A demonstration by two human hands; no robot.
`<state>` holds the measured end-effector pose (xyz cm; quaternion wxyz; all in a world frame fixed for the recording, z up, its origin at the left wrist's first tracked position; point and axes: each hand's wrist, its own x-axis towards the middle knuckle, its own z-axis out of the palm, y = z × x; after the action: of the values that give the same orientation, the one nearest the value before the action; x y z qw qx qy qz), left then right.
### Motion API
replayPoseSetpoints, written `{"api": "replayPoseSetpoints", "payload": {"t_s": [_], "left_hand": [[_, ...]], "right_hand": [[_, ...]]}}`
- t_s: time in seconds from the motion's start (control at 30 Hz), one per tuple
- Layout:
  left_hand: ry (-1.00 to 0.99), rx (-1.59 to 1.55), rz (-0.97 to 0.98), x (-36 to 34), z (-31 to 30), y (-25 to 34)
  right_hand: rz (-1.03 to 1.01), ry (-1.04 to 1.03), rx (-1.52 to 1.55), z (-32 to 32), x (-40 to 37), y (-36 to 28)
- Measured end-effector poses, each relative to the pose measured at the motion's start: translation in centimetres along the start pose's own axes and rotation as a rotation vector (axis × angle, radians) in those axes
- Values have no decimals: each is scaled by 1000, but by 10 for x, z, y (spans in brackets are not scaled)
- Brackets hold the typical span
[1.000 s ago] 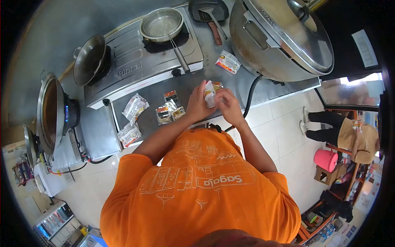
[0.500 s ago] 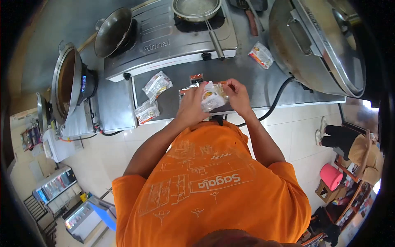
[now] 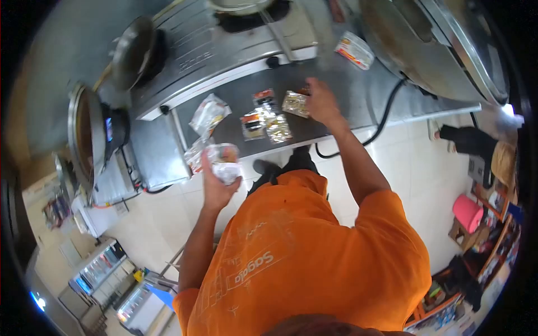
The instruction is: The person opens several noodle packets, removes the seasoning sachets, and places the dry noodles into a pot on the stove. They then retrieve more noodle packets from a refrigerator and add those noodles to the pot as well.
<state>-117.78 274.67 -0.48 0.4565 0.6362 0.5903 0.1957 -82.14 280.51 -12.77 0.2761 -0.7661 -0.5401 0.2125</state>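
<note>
My left hand [image 3: 217,189] is closed on a white crumpled plastic food packet [image 3: 225,161], out past the counter's front edge at the left. Behind it lie crumpled white and orange packets [image 3: 210,115], one partly covered by the held packet. My right hand [image 3: 324,106] reaches over the counter, its fingers at the right edge of a shiny gold seasoning sachet [image 3: 295,104], which they seem to pinch. Left of that, several small sachets lie grouped: a dark and red one [image 3: 264,99], an orange-marked one [image 3: 252,125] and a silvery gold one [image 3: 278,130].
A gas stove [image 3: 196,61] with a handled pan [image 3: 241,5] stands behind. Woks [image 3: 134,56] are at the left, a large metal vessel [image 3: 414,56] at the right. Another packet [image 3: 355,50] lies near that vessel, and a black hose [image 3: 386,115] crosses the front edge. Another person [image 3: 476,143] is at far right.
My hands have parted: the left moved left and toward me with the white packet, the right stayed over the counter with a gold sachet. Several sachets now show on the counter. The view has shifted.
</note>
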Motion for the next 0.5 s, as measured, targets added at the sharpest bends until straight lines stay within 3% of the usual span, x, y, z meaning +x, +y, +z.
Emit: {"api": "replayPoseSetpoints", "payload": {"t_s": [0.07,0.17,0.27,0.33,0.43,0.5], "left_hand": [[-21,202,210,1,0,-28],[10,271,275,-4,-3,-30],[-17,258,381,-3,-15,-28],[20,379,406,-4,-34,-18],[70,462,462,16,-58,-58],[73,516,397,33,-80,-85]], "right_hand": [[-182,191,14,-2,-6,-11],[-68,-182,355,-30,-26,-67],[-102,-305,501,-45,-60,-124],[-110,-325,493,-36,-85,-144],[-125,-347,331,-31,-117,-154],[-113,-314,182,-16,-140,-132]]}}
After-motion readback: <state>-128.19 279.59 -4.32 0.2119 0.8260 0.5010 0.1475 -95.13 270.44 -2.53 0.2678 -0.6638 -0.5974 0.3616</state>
